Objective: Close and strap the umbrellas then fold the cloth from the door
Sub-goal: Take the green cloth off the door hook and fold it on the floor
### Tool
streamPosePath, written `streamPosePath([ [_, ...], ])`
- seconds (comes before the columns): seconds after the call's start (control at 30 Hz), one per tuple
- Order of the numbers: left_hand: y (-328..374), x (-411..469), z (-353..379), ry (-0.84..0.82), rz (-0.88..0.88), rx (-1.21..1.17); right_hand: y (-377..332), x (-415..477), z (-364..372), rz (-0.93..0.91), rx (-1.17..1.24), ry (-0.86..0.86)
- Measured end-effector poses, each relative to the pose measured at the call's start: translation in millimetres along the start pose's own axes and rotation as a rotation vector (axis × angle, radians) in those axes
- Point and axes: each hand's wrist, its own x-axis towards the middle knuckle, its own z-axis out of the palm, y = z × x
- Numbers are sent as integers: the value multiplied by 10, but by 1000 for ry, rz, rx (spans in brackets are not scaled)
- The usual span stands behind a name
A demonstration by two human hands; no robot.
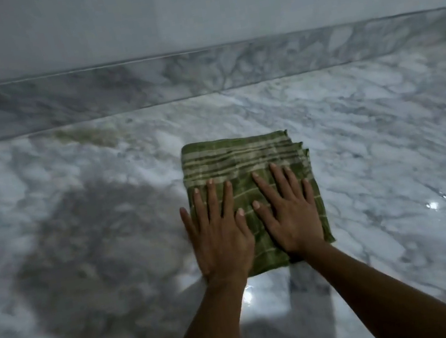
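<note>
A green cloth [239,158] with pale stripes lies folded into a small rectangle on the marble floor, its layered edges showing at the right side. My left hand [218,229] rests flat on the cloth's left half, fingers spread, with the little finger over the left edge. My right hand [290,212] lies flat on the right half, fingers apart. Both palms press down on the cloth and hold nothing. No umbrella is in view.
The white and grey marble floor [373,150] stretches all around. A marble skirting [144,85] and a plain pale wall [190,7] run across the back. My shadow darkens the floor at the left.
</note>
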Motion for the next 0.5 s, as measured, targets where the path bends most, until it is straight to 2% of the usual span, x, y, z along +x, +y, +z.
streamPosePath([
  [0.2,-37,-518,-49,-74,-9,21,-5,-541,23,-19,-10,-76],
  [0.33,-18,-383,-14,-56,-29,104,154,-151,-18,-182,-36,-84],
  [0.5,377,187,157,74,-172,94,441,737,-136,-346,-23,-80],
])
